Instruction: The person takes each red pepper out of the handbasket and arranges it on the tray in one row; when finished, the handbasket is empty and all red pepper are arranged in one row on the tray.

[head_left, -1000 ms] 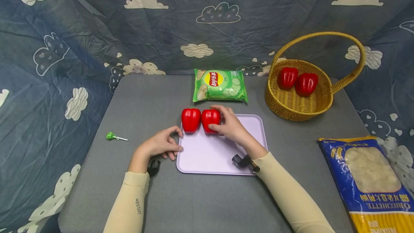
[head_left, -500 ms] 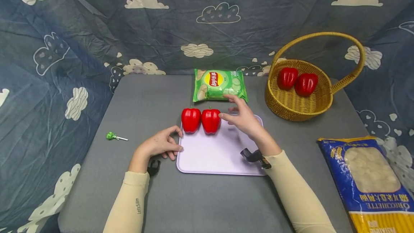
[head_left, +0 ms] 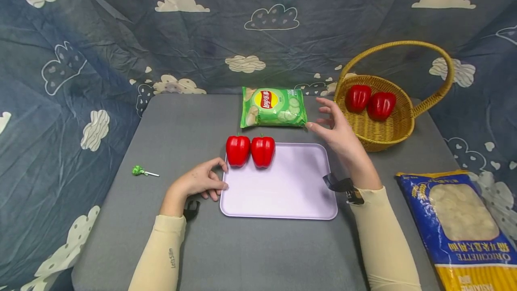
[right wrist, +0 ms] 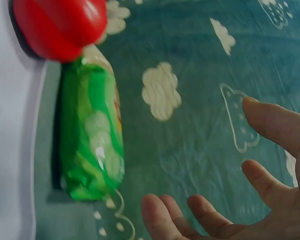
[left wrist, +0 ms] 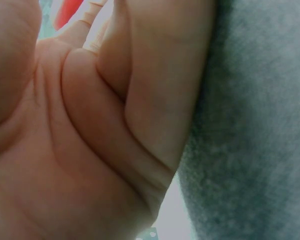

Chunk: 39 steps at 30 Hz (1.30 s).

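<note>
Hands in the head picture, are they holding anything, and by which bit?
Right hand: nothing. Left hand: its fingertips are at the left rim of the lilac tray, but whether they grip it can't be told.

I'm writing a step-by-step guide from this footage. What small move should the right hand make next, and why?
Probably reach the right hand into the basket for its left pepper: the hand is empty, its fingers apart near the basket, and the tray, bearing two peppers side by side, has room on its right.
</note>
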{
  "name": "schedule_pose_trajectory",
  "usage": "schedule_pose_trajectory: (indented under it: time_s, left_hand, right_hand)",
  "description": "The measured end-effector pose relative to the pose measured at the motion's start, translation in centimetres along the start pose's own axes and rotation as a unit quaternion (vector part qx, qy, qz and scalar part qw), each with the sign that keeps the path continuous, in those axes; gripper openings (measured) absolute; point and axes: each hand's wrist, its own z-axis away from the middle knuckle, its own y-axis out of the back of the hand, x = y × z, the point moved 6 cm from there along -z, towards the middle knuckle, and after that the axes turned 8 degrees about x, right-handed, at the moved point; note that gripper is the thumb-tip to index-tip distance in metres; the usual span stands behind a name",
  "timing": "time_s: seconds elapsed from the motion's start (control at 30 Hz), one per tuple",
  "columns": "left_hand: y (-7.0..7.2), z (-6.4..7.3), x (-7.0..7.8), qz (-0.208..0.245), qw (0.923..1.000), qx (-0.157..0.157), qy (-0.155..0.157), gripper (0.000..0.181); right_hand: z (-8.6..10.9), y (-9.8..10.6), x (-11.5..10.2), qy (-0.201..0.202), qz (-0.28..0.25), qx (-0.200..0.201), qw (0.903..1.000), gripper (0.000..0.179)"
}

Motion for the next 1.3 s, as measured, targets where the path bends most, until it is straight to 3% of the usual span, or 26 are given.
schedule_pose_trajectory:
  time_s: [0.27, 0.4, 0.7, 1.07, 1.3]
  left_hand:
    - [0.0, 0.1, 0.0, -0.001, 1.0000, 0.005, -0.001, 0.042]
    - [0.0, 0.0, 0.0, -0.004, 1.0000, 0.005, 0.002, 0.042]
    - [0.0, 0.0, 0.0, -0.007, 1.0000, 0.003, 0.001, 0.042]
    - [0.0, -0.2, -0.2, 0.000, 1.0000, -0.001, 0.009, 0.044]
    - [0.1, -0.2, -0.2, -0.003, 0.9999, 0.000, 0.013, 0.044]
  right_hand:
    - [-0.6, 4.7, 0.8, -0.001, 0.018, 0.060, 0.9980, 0.082]
    - [-1.0, 7.7, 1.9, -0.022, 0.016, 0.102, 0.9944, 0.082]
    - [-3.1, 13.7, 4.9, -0.076, -0.028, 0.194, 0.9775, 0.082]
    - [-6.8, 18.4, 7.6, -0.151, -0.038, 0.219, 0.9634, 0.089]
    - [-8.8, 20.2, 9.1, -0.192, -0.030, 0.213, 0.9577, 0.093]
